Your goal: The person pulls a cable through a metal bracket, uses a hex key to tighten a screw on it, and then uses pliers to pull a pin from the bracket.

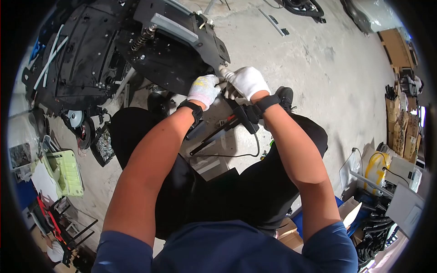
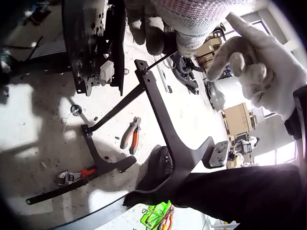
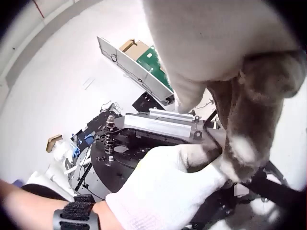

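left hand [image 2: 189, 21] | thin rod [image 2: 160, 61] | bracket [image 2: 162, 112] slanting lengthwise (drilled end nearest hand)

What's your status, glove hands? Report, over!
Left hand: apparently pinching thin dark rod at end of black metal bracket. Right hand: close by, grip unclear. Pliers on floor, apparently not blocking.

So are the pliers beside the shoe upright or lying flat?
Lying flat: the left wrist view shows the pliers stretched out on the concrete floor.

Chassis [image 1: 170, 68] front left, cartons [image 1: 397, 49] right; pliers [image 2: 135, 127] on floor [image 1: 318, 82] near shoe [image 2: 156, 167].
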The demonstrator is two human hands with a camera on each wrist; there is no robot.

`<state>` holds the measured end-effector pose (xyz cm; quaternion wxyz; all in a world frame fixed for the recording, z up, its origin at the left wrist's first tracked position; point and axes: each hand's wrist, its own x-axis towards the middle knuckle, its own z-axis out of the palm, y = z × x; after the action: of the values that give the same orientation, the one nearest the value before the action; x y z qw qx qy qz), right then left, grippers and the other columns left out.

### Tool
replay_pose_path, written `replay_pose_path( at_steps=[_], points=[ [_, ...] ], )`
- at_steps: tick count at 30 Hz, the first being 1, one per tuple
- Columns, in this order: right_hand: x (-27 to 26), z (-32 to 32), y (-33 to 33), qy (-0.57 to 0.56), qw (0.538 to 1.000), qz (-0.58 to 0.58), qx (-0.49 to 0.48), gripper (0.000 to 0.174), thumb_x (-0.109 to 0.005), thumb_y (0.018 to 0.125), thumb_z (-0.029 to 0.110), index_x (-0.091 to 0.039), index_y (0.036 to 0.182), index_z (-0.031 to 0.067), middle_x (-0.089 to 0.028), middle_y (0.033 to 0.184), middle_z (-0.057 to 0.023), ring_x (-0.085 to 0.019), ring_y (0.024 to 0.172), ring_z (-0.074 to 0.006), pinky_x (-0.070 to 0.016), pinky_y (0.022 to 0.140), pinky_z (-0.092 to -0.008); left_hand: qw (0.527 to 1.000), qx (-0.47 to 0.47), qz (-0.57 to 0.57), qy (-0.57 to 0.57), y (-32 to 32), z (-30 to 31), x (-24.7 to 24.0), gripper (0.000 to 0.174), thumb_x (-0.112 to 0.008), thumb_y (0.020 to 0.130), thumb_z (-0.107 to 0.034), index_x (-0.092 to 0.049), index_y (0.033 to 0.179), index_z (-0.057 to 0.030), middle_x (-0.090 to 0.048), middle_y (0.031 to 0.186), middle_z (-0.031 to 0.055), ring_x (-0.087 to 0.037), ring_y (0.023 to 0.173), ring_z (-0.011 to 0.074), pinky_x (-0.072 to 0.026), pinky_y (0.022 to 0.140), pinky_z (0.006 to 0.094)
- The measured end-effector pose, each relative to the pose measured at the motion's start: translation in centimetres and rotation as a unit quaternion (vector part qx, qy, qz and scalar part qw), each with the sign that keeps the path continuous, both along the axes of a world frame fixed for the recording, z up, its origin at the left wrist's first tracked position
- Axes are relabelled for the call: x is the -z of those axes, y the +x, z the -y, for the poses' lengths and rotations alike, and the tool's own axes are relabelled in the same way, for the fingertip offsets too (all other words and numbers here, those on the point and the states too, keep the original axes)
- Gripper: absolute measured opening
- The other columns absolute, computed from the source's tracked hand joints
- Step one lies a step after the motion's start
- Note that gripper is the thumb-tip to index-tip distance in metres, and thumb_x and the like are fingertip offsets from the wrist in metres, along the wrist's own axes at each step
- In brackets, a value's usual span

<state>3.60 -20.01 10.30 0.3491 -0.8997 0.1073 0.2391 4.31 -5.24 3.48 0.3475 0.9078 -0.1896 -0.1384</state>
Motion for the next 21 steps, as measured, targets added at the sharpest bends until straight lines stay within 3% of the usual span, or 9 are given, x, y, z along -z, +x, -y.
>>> replay_pose_path(
  at_steps=[1,2,5,9,12,15,21],
  points=[
    [0.1,-0.2,0.0,0.035,0.999,-0.011,0.016,0.067,-0.041,0.082,0.062,-0.066,0.063,0.0026,-0.061,0.062,-0.0171,-0.061,0.07,-0.0342,-0.0468,0.071,-0.0392,1.0,-0.003,0.0,0.019,0.1,-0.1,0.2,0.021,-0.058,0.079,-0.022,-0.065,0.09,-0.0051,-0.061,0.091,0.0137,-0.058,0.086,0.0321,-0.0461,0.075,0.0389],
    [1.5,-0.1,0.2,-0.012,1.0,0.024,-0.004,0.062,-0.044,0.083,0.057,-0.067,0.065,0.0024,-0.061,0.066,-0.0198,-0.061,0.073,-0.0353,-0.0465,0.072,-0.0396,1.0,-0.003,-0.001,0.02,0.2,-0.2,0.4,0.021,-0.058,0.079,-0.022,-0.065,0.09,-0.0051,-0.061,0.091,0.0137,-0.058,0.086,0.0321,-0.0461,0.075,0.0389],
    [1.7,-0.3,0.0,-0.008,1.0,0.014,0.001,0.057,-0.046,0.083,0.053,-0.067,0.07,0.0017,-0.061,0.072,-0.0215,-0.06,0.075,-0.0362,-0.0464,0.073,-0.0403,0.997,0.029,0.043,0.05,0.4,-0.5,0.8,0.019,-0.058,0.075,-0.017,-0.064,0.088,-0.0046,-0.06,0.093,0.0147,-0.057,0.087,0.0339,-0.046,0.076,0.0403],
    [0.0,-1.4,-0.4,-0.047,0.998,0.038,-0.006,0.046,-0.047,0.085,0.043,-0.067,0.076,0.0029,-0.062,0.073,-0.0205,-0.06,0.076,-0.0368,-0.0469,0.072,-0.0411,0.997,0.01,0.035,0.064,0.2,-0.5,0.5,0.02,-0.057,0.072,-0.013,-0.062,0.089,-0.0034,-0.06,0.092,0.0176,-0.056,0.087,0.0366,-0.0454,0.078,0.0421],
    [0.1,-1.5,-1.2,-0.134,0.952,0.208,-0.182,0.023,-0.049,0.083,0.023,-0.066,0.081,0.0079,-0.064,0.075,-0.0158,-0.062,0.076,-0.0332,-0.0488,0.067,-0.0407,0.999,-0.004,-0.005,0.05,0.0,-0.5,-0.3,0.022,-0.057,0.072,-0.011,-0.062,0.092,-0.0033,-0.061,0.093,0.0189,-0.056,0.088,0.0373,-0.0451,0.08,0.0421],
    [-2.7,-1.5,-1.4,-0.225,0.915,0.209,-0.263,0.019,-0.05,0.081,0.02,-0.065,0.082,0.0089,-0.064,0.077,-0.0151,-0.063,0.075,-0.0309,-0.0497,0.066,-0.039,0.999,0.011,-0.023,0.047,0.2,-0.9,1.2,0.028,-0.056,0.072,-0.007,-0.063,0.098,-0.0069,-0.062,0.097,0.0172,-0.058,0.092,0.0327,-0.0465,0.078,0.0362],
    [0.1,0.2,-1.2,-0.212,0.893,0.27,-0.292,0.017,-0.049,0.078,0.015,-0.065,0.083,0.0094,-0.064,0.079,-0.0145,-0.063,0.075,-0.0294,-0.05,0.065,-0.0382,0.999,0.03,0.026,0.01,0.3,-0.7,3.2,0.027,-0.063,0.074,-0.017,-0.062,0.099,-0.0071,-0.063,0.094,0.0152,-0.059,0.088,0.0316,-0.0468,0.077,0.0339]
  ],
)
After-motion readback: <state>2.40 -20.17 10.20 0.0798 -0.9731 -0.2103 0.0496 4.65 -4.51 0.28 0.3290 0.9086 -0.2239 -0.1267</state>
